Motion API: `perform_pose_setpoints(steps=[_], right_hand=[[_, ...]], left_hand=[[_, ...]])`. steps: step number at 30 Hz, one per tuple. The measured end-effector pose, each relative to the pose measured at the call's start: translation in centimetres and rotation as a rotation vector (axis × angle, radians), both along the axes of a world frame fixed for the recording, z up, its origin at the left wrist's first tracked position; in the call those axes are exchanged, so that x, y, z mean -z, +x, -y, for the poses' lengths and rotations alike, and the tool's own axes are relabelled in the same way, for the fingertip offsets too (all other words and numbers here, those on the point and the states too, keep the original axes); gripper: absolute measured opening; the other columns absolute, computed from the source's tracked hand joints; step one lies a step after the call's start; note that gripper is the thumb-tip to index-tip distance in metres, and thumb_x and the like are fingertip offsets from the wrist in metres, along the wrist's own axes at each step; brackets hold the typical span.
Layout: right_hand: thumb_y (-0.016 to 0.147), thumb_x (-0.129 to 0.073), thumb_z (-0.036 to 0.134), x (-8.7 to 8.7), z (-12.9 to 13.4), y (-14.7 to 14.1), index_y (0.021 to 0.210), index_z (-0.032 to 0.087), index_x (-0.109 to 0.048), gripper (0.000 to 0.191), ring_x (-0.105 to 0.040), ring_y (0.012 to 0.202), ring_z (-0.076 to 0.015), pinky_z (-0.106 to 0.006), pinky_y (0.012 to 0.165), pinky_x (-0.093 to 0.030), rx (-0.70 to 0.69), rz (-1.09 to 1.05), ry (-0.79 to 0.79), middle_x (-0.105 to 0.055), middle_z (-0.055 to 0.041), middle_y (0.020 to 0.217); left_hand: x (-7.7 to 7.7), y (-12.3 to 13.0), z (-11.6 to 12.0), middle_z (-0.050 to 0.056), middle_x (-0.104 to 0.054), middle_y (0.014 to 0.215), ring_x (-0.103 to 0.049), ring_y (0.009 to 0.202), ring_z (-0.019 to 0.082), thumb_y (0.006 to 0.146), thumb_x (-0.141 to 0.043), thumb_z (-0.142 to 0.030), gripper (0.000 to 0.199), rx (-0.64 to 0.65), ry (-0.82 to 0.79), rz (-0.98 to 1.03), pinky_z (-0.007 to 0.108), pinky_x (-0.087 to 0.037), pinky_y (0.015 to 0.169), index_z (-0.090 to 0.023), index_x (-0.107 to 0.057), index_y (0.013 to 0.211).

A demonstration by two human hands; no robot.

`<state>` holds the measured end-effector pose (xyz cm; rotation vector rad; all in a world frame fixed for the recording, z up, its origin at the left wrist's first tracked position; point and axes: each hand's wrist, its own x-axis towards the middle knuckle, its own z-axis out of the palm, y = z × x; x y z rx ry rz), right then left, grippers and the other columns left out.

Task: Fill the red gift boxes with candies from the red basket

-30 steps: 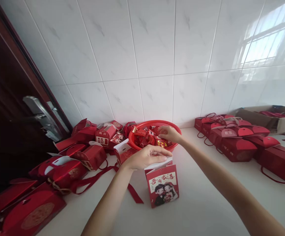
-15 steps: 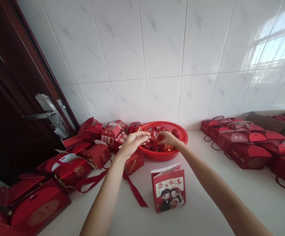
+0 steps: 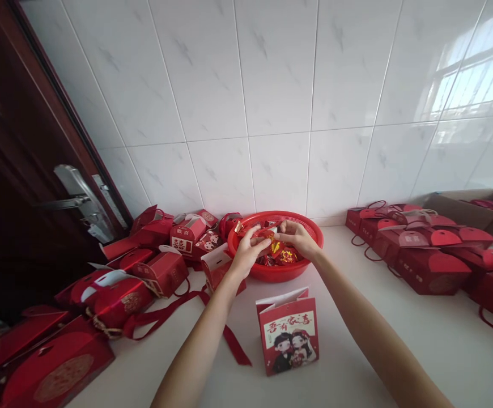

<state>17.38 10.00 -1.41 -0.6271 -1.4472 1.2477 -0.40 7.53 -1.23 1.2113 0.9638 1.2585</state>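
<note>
A red plastic basket [image 3: 280, 273] by the tiled wall holds red and gold wrapped sweets [image 3: 288, 255]. Over its left part is my left hand [image 3: 249, 249], thumb and fingers closed toward each other around a red packet with gold print [image 3: 275, 247]. At the basket's right side my right hand [image 3: 298, 239] has curled fingers, close to the same packet; what lies between its fingertips is too small to tell. Nearer to me, between my forearms, an upright red and white box [image 3: 289, 334] with a cartoon couple has its top flaps raised.
Many red gift boxes [image 3: 165, 272] crowd the left side, with a loose red ribbon [image 3: 236, 347] beside my left forearm. More red boxes [image 3: 431, 269] with cord handles stand at the right, before an open cardboard box [image 3: 450, 204]. A dark door [image 3: 38, 141] is at far left.
My left hand has moved slightly right and down into the basket, and its fingers have closed in. Both hands are now at the gold-printed packet. The view has shifted slightly.
</note>
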Motion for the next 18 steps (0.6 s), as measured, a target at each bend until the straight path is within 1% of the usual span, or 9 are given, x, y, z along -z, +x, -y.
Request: perform_pose_setpoints(steps=[2,4,6,8,11,13,14,16,18], right_hand=[[0.061,-0.088,0.036,0.1,0.0,-0.1,0.078,0.022,-0.051,0.043,-0.061,0.071,-0.0124,-0.026,0.068,-0.051,0.032,-0.008,-0.020,-0.062,0.0048,0.077],[0.059,-0.089,0.037,0.2,0.0,-0.1,0.094,0.023,-0.056,0.051,-0.065,0.081,-0.0160,-0.030,0.074,-0.053,0.084,-0.009,-0.061,-0.066,0.0025,0.086],[0.057,-0.090,0.038,0.2,0.0,0.0,0.108,0.023,-0.057,0.062,-0.066,0.087,-0.0181,-0.032,0.078,-0.054,0.155,0.011,-0.092,-0.066,0.0006,0.092],[0.056,-0.090,0.037,0.3,0.0,0.1,0.112,0.022,-0.060,0.066,-0.066,0.090,-0.0188,-0.032,0.079,-0.054,0.217,0.044,-0.094,-0.066,-0.0003,0.091],[0.057,-0.090,0.039,0.3,-0.2,0.0,0.106,0.021,-0.064,0.059,-0.067,0.088,-0.0193,-0.032,0.076,-0.055,0.184,0.042,-0.090,-0.067,-0.0009,0.088],[0.059,-0.087,0.041,0.5,-0.4,-0.1,0.095,0.019,-0.066,0.047,-0.068,0.083,-0.0197,-0.031,0.071,-0.055,0.125,0.011,-0.113,-0.069,-0.0019,0.086],[0.059,-0.087,0.041,0.6,-0.5,-0.2,0.089,0.019,-0.066,0.042,-0.068,0.081,-0.0199,-0.031,0.069,-0.055,0.131,-0.021,-0.131,-0.070,-0.0022,0.084],[0.059,-0.085,0.040,0.8,-1.0,-0.1,0.078,0.020,-0.063,0.036,-0.067,0.077,-0.0194,-0.030,0.067,-0.056,0.230,-0.108,-0.169,-0.069,-0.0011,0.079],[0.060,-0.082,0.040,1.1,-1.6,0.1,0.075,0.022,-0.058,0.033,-0.067,0.076,-0.0187,-0.030,0.066,-0.057,0.368,-0.200,-0.214,-0.067,0.0011,0.076]], left_hand=[[0.1,0.0,-0.4,0.001,-0.070,0.087,-0.070,0.090,0.019,0.072,-0.079,-0.017,0.060,-0.012,0.005,0.008,0.032,-0.057,0.085,-0.021,-0.057,0.128],[0.2,0.1,-0.8,0.000,-0.070,0.087,-0.069,0.087,0.018,0.071,-0.079,-0.019,0.059,-0.036,0.029,0.002,0.030,-0.056,0.083,-0.021,-0.059,0.126],[0.2,0.4,-1.3,0.000,-0.071,0.085,-0.069,0.088,0.018,0.072,-0.079,-0.023,0.052,-0.061,0.062,-0.024,0.029,-0.055,0.081,-0.021,-0.062,0.122],[0.1,0.8,-1.8,0.002,-0.073,0.086,-0.069,0.091,0.019,0.073,-0.079,-0.029,0.041,-0.060,0.084,-0.059,0.029,-0.055,0.081,-0.018,-0.068,0.110],[-0.1,1.4,-2.3,0.005,-0.075,0.092,-0.068,0.098,0.022,0.070,-0.081,-0.039,0.032,-0.026,0.090,-0.095,0.029,-0.054,0.084,-0.016,-0.073,0.092],[-0.1,1.7,-2.7,0.006,-0.076,0.098,-0.068,0.099,0.022,0.071,-0.079,-0.043,0.034,-0.022,0.084,-0.118,0.029,-0.054,0.084,-0.017,-0.074,0.091],[-0.1,1.7,-3.0,0.006,-0.076,0.100,-0.069,0.099,0.022,0.073,-0.077,-0.045,0.035,-0.026,0.078,-0.133,0.030,-0.055,0.084,-0.018,-0.074,0.095],[0.0,1.5,-3.5,0.007,-0.076,0.102,-0.070,0.096,0.021,0.080,-0.069,-0.047,0.035,-0.041,0.069,-0.178,0.030,-0.055,0.081,-0.019,-0.074,0.101],[0.1,1.0,-4.1,0.007,-0.077,0.097,-0.071,0.091,0.020,0.082,-0.065,-0.042,0.031,-0.050,0.063,-0.254,0.031,-0.055,0.081,-0.019,-0.074,0.100]])
